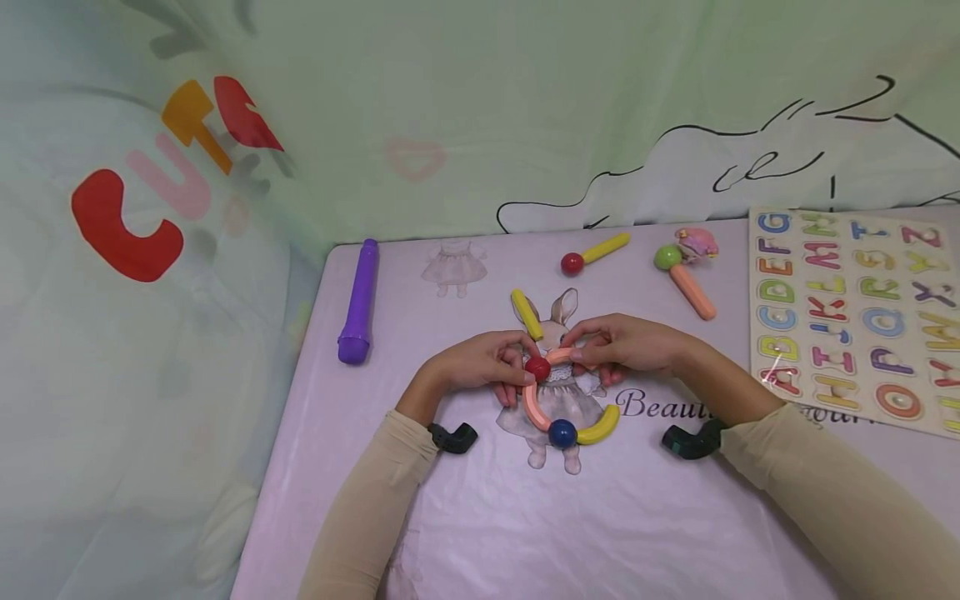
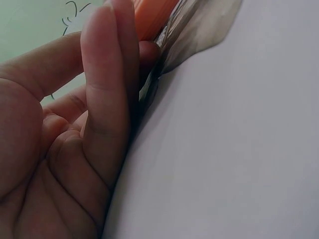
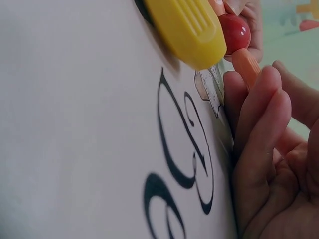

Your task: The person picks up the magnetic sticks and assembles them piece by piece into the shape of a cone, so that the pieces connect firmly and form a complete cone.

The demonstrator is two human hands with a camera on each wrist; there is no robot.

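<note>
My left hand (image 1: 480, 362) grips a red ball (image 1: 537, 368), its thumb by the join with a curved orange stick (image 1: 534, 408). My right hand (image 1: 630, 342) pinches a second orange stick (image 1: 559, 356), whose other end meets the red ball; the right wrist view shows this red ball (image 3: 235, 34) and orange stick (image 3: 246, 67) together. The left curved stick runs down to a blue ball (image 1: 562, 433), and from there a curved yellow stick (image 1: 600, 427) bends up to the right. In the left wrist view, an orange stick (image 2: 152, 17) shows beyond the fingers.
A straight yellow stick (image 1: 527, 314) lies just beyond my hands. Farther back are a red ball with a yellow stick (image 1: 606, 248) and a green ball (image 1: 667, 257) with an orange stick and pink figure. A purple rod (image 1: 360, 304) lies left, a letter board (image 1: 855, 317) right.
</note>
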